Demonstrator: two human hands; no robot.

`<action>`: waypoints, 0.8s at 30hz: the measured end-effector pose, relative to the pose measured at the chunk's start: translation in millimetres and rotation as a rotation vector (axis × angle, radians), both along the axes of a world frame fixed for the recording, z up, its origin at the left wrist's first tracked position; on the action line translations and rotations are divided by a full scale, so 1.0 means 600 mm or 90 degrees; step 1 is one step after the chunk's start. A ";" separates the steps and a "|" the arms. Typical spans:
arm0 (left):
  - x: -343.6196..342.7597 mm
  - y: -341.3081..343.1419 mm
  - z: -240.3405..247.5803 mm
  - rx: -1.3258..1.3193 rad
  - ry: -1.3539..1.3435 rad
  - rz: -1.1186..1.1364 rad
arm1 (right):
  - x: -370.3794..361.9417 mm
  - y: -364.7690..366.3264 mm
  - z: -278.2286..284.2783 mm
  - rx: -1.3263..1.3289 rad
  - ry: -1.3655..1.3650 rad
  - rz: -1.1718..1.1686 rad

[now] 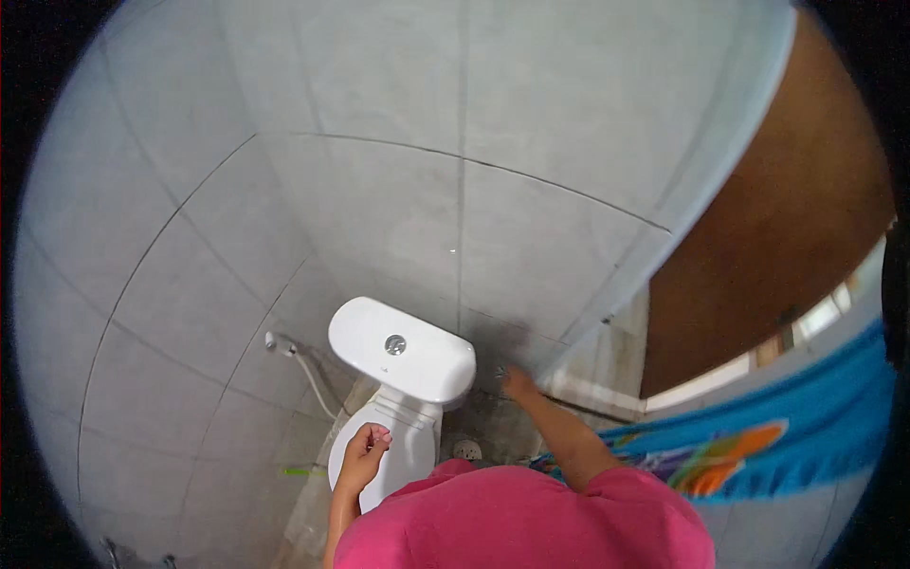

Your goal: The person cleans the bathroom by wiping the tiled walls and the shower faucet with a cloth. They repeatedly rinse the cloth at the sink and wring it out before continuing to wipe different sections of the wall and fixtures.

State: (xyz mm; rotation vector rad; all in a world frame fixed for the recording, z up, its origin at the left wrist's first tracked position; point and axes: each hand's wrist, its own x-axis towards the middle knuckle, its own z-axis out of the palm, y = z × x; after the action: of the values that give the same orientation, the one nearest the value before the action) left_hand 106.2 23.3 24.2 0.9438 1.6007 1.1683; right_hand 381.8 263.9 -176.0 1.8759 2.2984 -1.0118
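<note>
Low beside the toilet, my right hand (517,383) reaches to a small metal wall tap (500,372), its fingers closed at the fitting. Their exact grip is small and partly hidden. My left hand (364,455) hovers above the white toilet lid (409,453) with its fingers curled in. Whatever they may hold cannot be made out. The white toilet tank (431,362) stands just ahead of me, between the two hands and farther off, with a round chrome flush button (395,344) on top.
A bidet sprayer (278,343) with a white hose hangs on the left tiled wall (180,313). Behind my right arm is a blue patterned towel (739,460). A brown door (758,218) stands at the right. A floor drain (466,450) and a green strip (298,471) lie low down.
</note>
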 end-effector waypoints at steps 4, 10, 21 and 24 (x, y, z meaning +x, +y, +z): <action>-0.020 -0.013 0.013 0.021 -0.005 -0.054 | -0.059 -0.095 -0.012 -0.067 0.227 -0.287; -0.027 -0.052 0.021 0.032 -0.005 -0.170 | -0.106 -0.203 0.114 -0.135 0.428 -0.265; 0.014 -0.179 -0.080 -0.029 0.012 -0.533 | 0.016 -0.597 0.245 -0.005 0.715 -0.601; 0.056 -0.197 -0.071 -0.014 -0.031 -0.595 | 0.060 -0.714 0.298 0.033 0.697 -0.798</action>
State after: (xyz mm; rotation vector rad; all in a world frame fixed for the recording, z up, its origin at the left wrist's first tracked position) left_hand 139.7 -95.1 -18.5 1.4094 0.9151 0.5001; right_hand 418.0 -164.2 2.5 3.3624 0.8693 -2.5363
